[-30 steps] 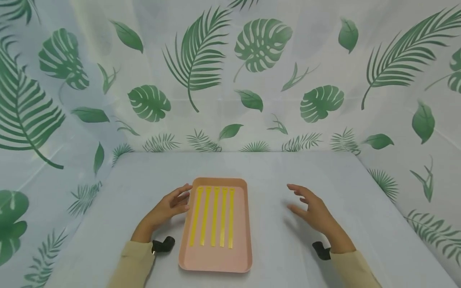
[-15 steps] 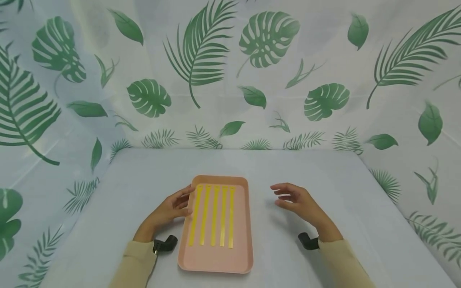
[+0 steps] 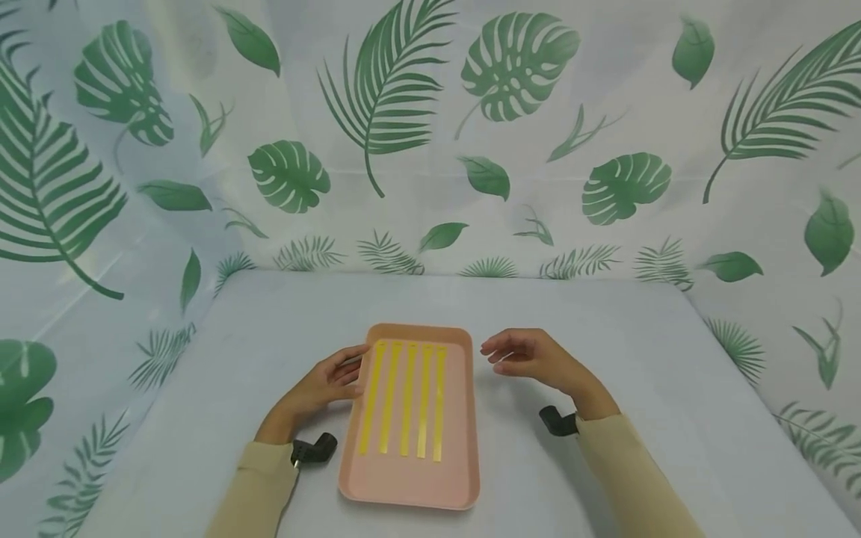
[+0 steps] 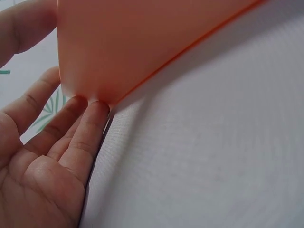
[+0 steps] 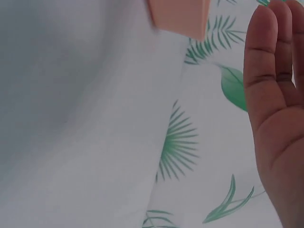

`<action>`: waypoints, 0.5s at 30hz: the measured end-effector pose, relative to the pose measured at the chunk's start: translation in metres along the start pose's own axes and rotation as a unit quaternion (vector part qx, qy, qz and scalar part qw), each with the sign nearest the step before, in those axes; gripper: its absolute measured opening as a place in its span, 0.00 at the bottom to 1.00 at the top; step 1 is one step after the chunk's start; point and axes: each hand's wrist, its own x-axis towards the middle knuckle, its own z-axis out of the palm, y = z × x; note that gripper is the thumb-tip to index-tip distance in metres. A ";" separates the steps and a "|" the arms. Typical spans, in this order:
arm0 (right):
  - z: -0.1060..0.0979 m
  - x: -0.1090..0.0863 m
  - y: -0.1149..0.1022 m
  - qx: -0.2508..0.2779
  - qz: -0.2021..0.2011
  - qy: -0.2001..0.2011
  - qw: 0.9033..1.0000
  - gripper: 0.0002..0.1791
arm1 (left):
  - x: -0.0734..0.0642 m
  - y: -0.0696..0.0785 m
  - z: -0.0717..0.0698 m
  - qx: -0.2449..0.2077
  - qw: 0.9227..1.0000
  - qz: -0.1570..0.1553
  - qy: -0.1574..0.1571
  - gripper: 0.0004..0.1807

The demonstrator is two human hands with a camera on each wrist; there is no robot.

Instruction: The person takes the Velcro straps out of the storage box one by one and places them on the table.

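Note:
A pink rectangular tray [image 3: 406,484] lies on the table with its long sides running away from me. Inside it, several thin yellow strips [image 3: 406,403] lie flat side by side, each slightly wider at its far end. My left hand [image 3: 315,390] is at the tray's left side, fingertips and thumb reaching the rim. The left wrist view shows its fingers [image 4: 83,137] touching the outer wall low down, close to the tabletop. To the right of the tray hovers my right hand [image 3: 538,362], fingers loosely bent and apart from it. The right wrist view shows nothing in that hand.
A white table [image 3: 572,306] carries the tray. White sheets with green leaf prints [image 3: 430,97] hang behind and along both sides. Black wrist cameras [image 3: 315,448] are strapped at both wrists, close to beige sleeves [image 3: 252,486].
My right hand has moved left, nearer the tray's right rim, its fingers drawing closer together. The left hand has come in from beside the tray to its left rim. The strips lie as before.

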 end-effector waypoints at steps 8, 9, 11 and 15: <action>0.006 0.029 -0.010 0.024 -0.010 -0.058 0.998 0.16 | 0.000 0.001 -0.002 -0.018 1.000 -0.015 0.002 0.46; 0.007 0.032 -0.012 0.026 -0.014 -0.065 0.997 0.16 | 0.000 0.001 -0.002 -0.021 1.000 -0.017 0.003 0.46; 0.011 0.040 -0.013 0.029 -0.019 -0.081 0.996 0.15 | 0.000 0.002 -0.001 -0.026 0.999 -0.019 0.006 0.45; 0.020 0.056 -0.014 0.026 -0.026 -0.115 0.993 0.16 | -0.001 0.002 -0.002 -0.031 0.999 -0.024 0.013 0.46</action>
